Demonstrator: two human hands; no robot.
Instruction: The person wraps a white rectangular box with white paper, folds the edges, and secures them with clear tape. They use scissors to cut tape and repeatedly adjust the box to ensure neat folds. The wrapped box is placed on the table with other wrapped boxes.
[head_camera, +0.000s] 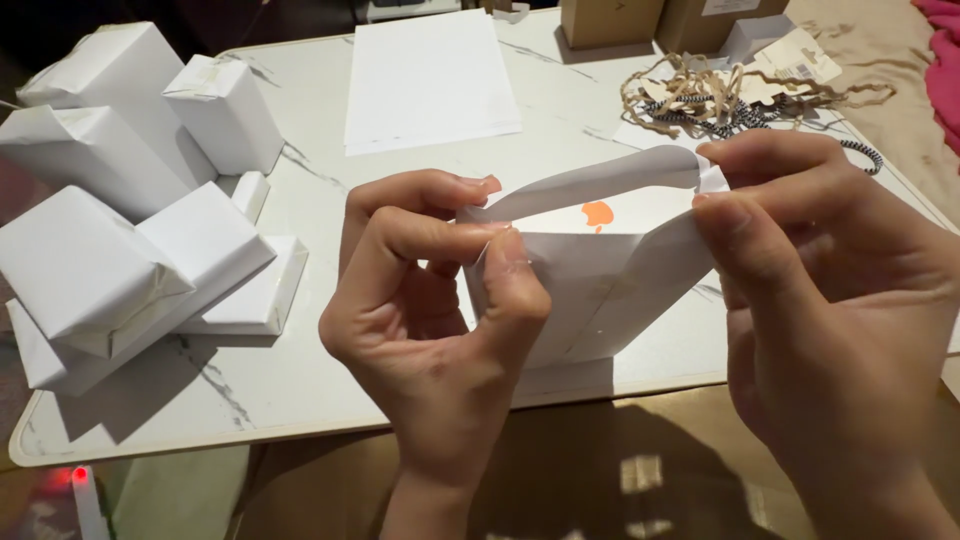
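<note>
Above marble table (300, 180), both hands (430, 310) pinch white paper bag (590, 290) open between them

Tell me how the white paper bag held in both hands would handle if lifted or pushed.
The white paper bag probably feels light and floppy: its rim bows between the left hand and right hand. It likely creases easily, and standing empty it might tip.
</note>
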